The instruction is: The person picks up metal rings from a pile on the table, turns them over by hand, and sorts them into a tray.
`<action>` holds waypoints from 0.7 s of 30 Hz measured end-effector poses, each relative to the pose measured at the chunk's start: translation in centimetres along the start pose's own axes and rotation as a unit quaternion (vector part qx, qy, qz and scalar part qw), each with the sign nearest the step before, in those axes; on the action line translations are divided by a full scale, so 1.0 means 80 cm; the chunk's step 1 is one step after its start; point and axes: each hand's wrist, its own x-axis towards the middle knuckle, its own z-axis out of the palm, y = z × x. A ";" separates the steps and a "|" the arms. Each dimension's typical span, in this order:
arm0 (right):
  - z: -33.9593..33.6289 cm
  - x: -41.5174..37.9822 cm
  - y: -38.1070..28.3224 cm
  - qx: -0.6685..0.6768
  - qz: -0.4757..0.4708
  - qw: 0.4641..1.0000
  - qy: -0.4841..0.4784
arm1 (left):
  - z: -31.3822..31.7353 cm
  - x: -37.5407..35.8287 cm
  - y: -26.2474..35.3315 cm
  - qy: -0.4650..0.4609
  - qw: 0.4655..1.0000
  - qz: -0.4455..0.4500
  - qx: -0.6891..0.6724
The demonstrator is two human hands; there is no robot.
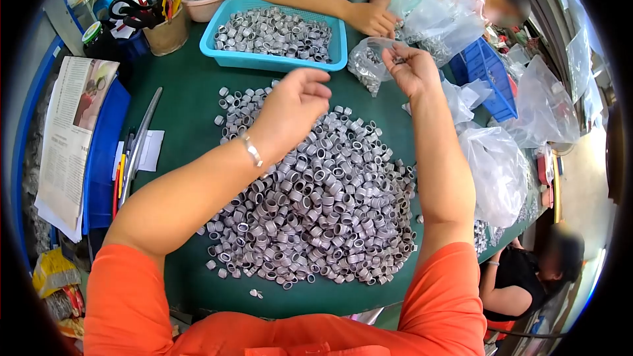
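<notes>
A large heap of small grey metal rings [316, 204] is spread over the green table. Above the heap's upper part is my left hand [297, 105], its fingers loosely bent and apart, with nothing visible in them. My right hand [415, 72] is raised beside a clear plastic bag [367, 66] of small metal parts, palm turned up. Its thumb and fingertips close on something small and greyish that I cannot make out. Beyond my left hand stands a light-blue plastic basket [224, 59] holding many similar rings.
Across the table [188, 102], a co-worker's hand [372, 20] is near the bag. A blue crate [484, 79] and plastic bags [494, 171] stand at right. A tool cup [168, 36], tweezers [142, 135] and newspaper [66, 132] are at left. Another person [521, 283] sits lower right.
</notes>
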 end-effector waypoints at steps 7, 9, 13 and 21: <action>0.030 -0.017 -0.014 -0.526 -0.032 0.842 -0.116 | -0.044 -0.103 0.021 -0.143 0.875 0.187 0.422; 0.022 -0.025 -0.012 -0.814 -0.083 0.535 -0.211 | -0.049 -0.138 0.025 -0.125 0.851 0.138 0.492; 0.010 -0.012 -0.011 -0.933 -0.170 0.291 -0.127 | -0.045 -0.181 0.000 -0.080 0.824 0.106 0.551; 0.007 0.061 -0.040 -0.842 -0.379 0.383 0.000 | -0.042 -0.193 -0.045 -0.020 0.849 0.109 0.517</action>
